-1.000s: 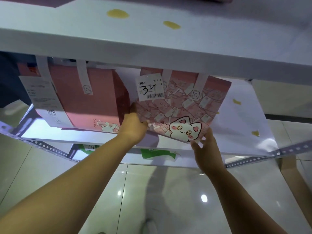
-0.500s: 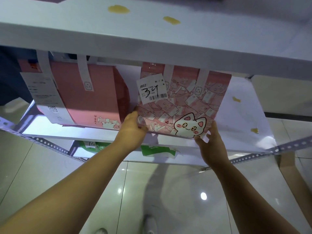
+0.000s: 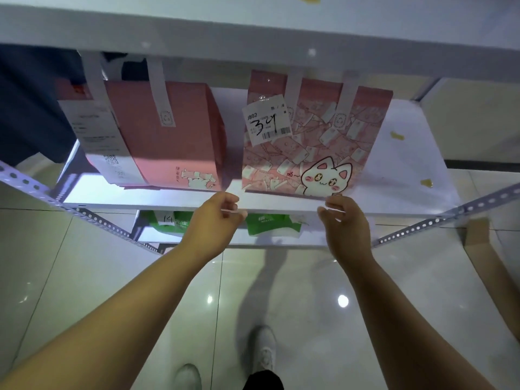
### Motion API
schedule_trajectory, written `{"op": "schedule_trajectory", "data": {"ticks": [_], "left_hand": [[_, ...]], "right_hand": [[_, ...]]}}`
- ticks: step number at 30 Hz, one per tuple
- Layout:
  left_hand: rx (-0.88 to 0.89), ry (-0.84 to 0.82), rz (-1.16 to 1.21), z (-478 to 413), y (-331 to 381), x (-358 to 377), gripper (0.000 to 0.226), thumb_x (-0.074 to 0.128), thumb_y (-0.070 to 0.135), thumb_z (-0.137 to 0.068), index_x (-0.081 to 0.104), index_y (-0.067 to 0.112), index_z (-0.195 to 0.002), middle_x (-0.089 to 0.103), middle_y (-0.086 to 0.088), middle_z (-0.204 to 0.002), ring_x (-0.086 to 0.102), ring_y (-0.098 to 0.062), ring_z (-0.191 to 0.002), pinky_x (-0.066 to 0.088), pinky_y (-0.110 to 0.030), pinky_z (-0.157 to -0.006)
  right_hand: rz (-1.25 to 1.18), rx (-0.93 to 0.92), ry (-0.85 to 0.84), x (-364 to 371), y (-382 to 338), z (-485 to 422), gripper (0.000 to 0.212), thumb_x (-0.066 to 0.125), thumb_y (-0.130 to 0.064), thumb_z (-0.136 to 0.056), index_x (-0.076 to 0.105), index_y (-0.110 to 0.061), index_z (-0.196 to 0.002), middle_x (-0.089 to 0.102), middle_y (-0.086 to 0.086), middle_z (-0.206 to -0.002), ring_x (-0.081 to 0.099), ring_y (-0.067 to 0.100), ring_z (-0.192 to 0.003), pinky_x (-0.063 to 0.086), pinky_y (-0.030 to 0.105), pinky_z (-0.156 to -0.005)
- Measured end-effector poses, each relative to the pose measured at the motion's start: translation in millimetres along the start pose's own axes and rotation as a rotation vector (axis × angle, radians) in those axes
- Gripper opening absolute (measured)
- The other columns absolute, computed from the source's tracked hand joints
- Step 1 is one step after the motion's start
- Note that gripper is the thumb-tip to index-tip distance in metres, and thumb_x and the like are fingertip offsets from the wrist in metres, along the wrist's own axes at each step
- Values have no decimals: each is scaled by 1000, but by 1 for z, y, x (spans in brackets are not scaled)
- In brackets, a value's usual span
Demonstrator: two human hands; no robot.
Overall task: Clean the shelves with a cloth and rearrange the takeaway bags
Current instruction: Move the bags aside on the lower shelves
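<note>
The patterned pink takeaway bag [image 3: 318, 136], printed with a white cartoon cat, was seen standing upright on the white middle shelf [image 3: 405, 175], close to its front edge. A paper label [image 3: 266, 121] marked "34" by hand was fixed to the bag's upper left. To its left, a plain pink takeaway bag [image 3: 174, 136] stood on the same shelf, apart from the first by a narrow gap, and a long printed receipt [image 3: 98, 136] was hung down its left side.

Both hands were held just in front of the shelf's edge, below the patterned bag. The left hand [image 3: 213, 218] was found under the gap between the two bags, its fingers loosely curled and nothing held in them. The right hand [image 3: 346, 223] was placed beneath the bag's lower right corner, fingers likewise loosely curled and empty; its fingertips [image 3: 334, 199] were raised very near the bag's bottom edge, though contact could not be judged. The bag was thus gripped by neither hand.

Green bags [image 3: 270, 225] were seen on the lower shelf behind the hands. Small yellow marks [image 3: 396, 135] were spotted on the middle shelf, right of the patterned bag.
</note>
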State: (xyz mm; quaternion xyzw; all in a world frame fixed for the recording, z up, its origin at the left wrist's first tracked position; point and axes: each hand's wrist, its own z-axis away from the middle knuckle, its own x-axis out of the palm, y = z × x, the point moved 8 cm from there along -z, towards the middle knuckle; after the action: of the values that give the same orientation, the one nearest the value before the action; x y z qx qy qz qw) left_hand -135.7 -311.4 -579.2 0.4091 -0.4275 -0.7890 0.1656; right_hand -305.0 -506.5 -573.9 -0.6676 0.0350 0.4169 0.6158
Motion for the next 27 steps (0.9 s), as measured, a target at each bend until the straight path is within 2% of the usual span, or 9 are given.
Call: {"op": "schedule_trajectory", "data": {"ticks": [4,6,10,13,15,17,21,23,27], "left_hand": [[-7,-36,-39,17,-42,-14,18,63,23,-86,58,21,-103,62,7,-93,58,-7,-87,43,-18,-69],[-30,-48,-55,24,-69,-21,14,63,23,-86,58,22,-99,63,7,-91,59,-11,-89,45,-21,-74],[-84,-29,-114,36,-124,-35,12,61,27,-88,59,23,-99,65,6,-92,60,-13,-90,47,-26,-75],[-124,38,-95,40,-160,-46,11,62,24,-87,61,20,-98,65,5,-89,60,-13,-87,43,-16,-68],[-144,89,-79,40,-185,-49,10,63,24,-87,62,19,-95,65,5,-88,60,-13,-85,43,-17,-66],[-168,146,-54,37,-212,-52,11,62,25,-87,62,19,-97,64,8,-87,60,-13,-85,41,-16,-65],[-207,214,-12,21,-272,-49,17,61,28,-87,61,20,-102,66,4,-92,61,-16,-88,42,-24,-72],[-202,240,17,6,-300,-45,17,62,27,-87,61,19,-102,65,5,-91,60,-16,-88,43,-24,-73],[-180,306,72,-31,-355,-36,15,62,23,-87,61,19,-101,62,11,-83,59,-16,-85,41,-19,-68]], "right_hand": [[55,-55,-86,39,1,31,3,59,-17,-85,62,-15,-85,61,-5,-81,53,2,-70,37,15,-60],[45,-24,-134,62,7,47,7,60,-18,-86,64,-15,-91,62,-6,-84,55,-1,-72,38,10,-63],[64,22,-259,110,22,75,14,60,-24,-88,65,-18,-99,64,-8,-91,60,8,-84,40,20,-73],[114,-7,-360,147,29,84,6,58,-22,-86,59,-23,-80,61,-8,-81,57,11,-78,40,22,-67],[145,-42,-401,171,35,87,12,55,-18,-83,56,-14,-71,62,1,-79,56,21,-79,41,28,-67],[125,-44,-431,194,41,87,9,56,-18,-82,63,-12,-79,66,-1,-86,56,19,-84,42,28,-72],[98,-57,-478,242,61,82,12,58,-21,-84,58,-18,-72,60,-9,-73,53,10,-74,40,23,-67],[85,-59,-486,270,75,76,6,59,-21,-86,64,-17,-85,63,-8,-79,56,10,-78,43,22,-71],[67,-75,-442,326,106,60,13,60,-22,-86,64,-20,-98,66,-3,-90,60,15,-85,45,27,-79]]}}
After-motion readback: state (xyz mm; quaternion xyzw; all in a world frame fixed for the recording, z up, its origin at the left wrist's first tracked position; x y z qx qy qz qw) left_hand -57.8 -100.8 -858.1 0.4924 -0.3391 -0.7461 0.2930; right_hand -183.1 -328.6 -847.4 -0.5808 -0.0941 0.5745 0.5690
